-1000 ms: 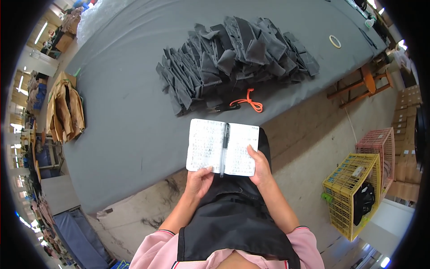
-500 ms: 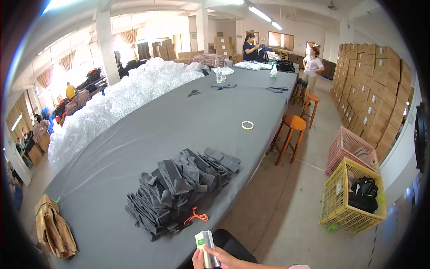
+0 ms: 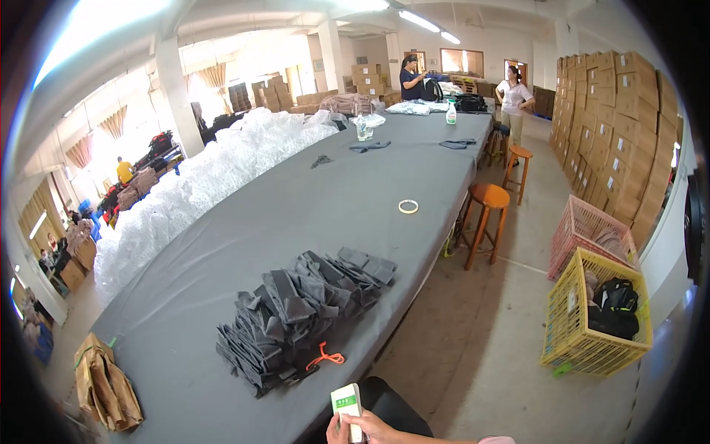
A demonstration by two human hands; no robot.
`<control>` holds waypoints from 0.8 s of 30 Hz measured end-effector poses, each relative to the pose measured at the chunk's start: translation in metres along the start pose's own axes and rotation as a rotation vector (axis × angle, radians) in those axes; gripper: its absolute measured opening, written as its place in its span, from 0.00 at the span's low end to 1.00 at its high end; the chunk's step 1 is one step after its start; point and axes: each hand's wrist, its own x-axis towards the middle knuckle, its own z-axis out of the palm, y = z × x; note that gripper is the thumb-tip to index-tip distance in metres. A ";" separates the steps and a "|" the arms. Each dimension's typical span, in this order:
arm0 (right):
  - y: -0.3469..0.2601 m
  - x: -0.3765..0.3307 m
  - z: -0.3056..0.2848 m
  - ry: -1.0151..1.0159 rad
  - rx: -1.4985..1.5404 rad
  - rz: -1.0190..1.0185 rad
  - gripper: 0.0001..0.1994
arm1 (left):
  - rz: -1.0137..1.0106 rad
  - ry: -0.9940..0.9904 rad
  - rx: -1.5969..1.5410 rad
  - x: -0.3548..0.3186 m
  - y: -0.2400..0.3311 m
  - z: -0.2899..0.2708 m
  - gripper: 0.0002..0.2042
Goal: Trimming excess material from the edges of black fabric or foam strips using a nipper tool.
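At the bottom edge of the head view, two hands meet around a small white closed notebook with a green label on its cover (image 3: 347,409). The right hand (image 3: 384,428) comes in from the lower right, and its fingers wrap the notebook's lower part, closed on it. The left hand (image 3: 334,429) shows only as a sliver at the notebook's lower left corner, touching it; how far it is open cannot be told. The notebook stands nearly upright, held above a black stool seat (image 3: 396,405), just off the near edge of the long grey cloth-covered counter (image 3: 296,214).

On the counter near the hands lies a heap of dark grey fabric pieces (image 3: 299,314), with an orange cord (image 3: 325,358) at its near edge. A crumpled brown paper bag (image 3: 103,385) lies at the counter's near left corner. Further along lies a pale roll of tape (image 3: 407,206), and a long bank of white translucent plastic bags (image 3: 214,177) runs down the left side.

To the right on the floor, a yellow plastic crate (image 3: 592,325) holds black items, and a pink plastic crate (image 3: 588,233) stands just behind it. A wall of stacked brown cardboard boxes (image 3: 614,126) rises along the right. Two wooden stools with orange seats (image 3: 489,198) stand beside the counter. At the far end two people (image 3: 510,100) stand near a white spray bottle (image 3: 450,113).
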 end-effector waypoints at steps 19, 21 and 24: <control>-0.028 -0.042 -0.037 -0.254 -0.808 -0.085 0.15 | -0.449 -0.601 -0.139 -0.010 0.008 -0.036 0.25; -0.046 -0.065 -0.024 -0.210 -0.871 -0.030 0.15 | -0.401 -0.543 -0.031 -0.011 -0.011 -0.026 0.25; -0.032 -0.063 -0.034 -0.317 -0.707 -0.062 0.13 | -0.328 -0.469 0.127 -0.013 -0.032 -0.014 0.26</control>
